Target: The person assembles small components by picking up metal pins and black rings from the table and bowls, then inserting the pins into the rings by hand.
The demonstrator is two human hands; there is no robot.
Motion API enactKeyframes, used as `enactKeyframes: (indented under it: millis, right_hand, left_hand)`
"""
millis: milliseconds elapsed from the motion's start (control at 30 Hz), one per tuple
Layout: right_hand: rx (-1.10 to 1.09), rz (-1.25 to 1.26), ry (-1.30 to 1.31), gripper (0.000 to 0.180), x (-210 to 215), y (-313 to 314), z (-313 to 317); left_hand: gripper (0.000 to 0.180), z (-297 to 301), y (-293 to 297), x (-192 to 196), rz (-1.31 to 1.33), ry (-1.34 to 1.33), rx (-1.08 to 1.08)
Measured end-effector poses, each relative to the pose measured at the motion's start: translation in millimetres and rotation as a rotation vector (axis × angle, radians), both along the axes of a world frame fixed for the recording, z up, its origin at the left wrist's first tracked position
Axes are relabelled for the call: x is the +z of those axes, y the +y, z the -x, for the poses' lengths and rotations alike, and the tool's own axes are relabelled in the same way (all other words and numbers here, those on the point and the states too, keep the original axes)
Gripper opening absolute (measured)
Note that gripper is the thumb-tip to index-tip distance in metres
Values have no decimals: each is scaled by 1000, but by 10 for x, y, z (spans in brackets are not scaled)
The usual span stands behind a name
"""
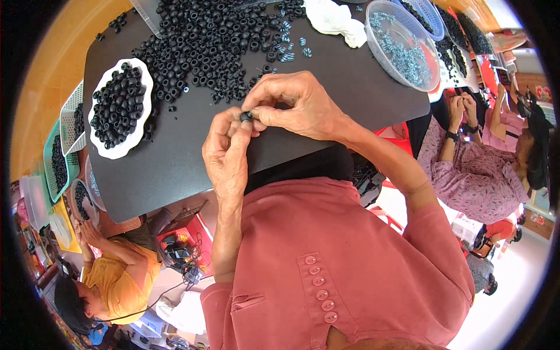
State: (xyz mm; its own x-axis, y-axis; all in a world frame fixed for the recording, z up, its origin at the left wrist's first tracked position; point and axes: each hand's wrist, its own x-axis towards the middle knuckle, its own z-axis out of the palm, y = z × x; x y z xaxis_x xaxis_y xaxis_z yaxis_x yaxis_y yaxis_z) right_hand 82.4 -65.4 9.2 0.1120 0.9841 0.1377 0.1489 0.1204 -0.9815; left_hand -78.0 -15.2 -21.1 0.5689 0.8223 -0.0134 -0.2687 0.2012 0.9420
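Above the near edge of the dark table, my two hands meet. My left hand (226, 154) pinches a small round black plastic piece (246, 116) between thumb and fingers. The thumb and forefinger of my right hand (303, 108) are closed together against the far side of that piece; whether they hold a second small part is hidden. Just beyond my hands spreads a large heap of similar black hollow pieces (201, 44). Small bluish metal springs (286, 57) lie loose at the heap's right edge.
A white scalloped plate (147, 87) of black pieces stands at the left. At the far right, a clear round tub (373, 44) holds springs, near a crumpled white cloth (335, 22). Co-workers sit on both sides, one in a yellow shirt (131, 274), another in a patterned top (466, 169).
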Motion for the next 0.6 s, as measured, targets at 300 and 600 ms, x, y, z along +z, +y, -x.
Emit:
enactKeyframes:
  millis: [300, 600]
  right_hand:
    - [-107, -93, -19, 11, -18, 22, 89]
    - [-142, -214, -159, 24, -133, 4, 138]
  left_hand:
    - [21, 16, 13, -77, -14, -7, 12]
    - [21, -44, 31, 14, 162, -115, 41]
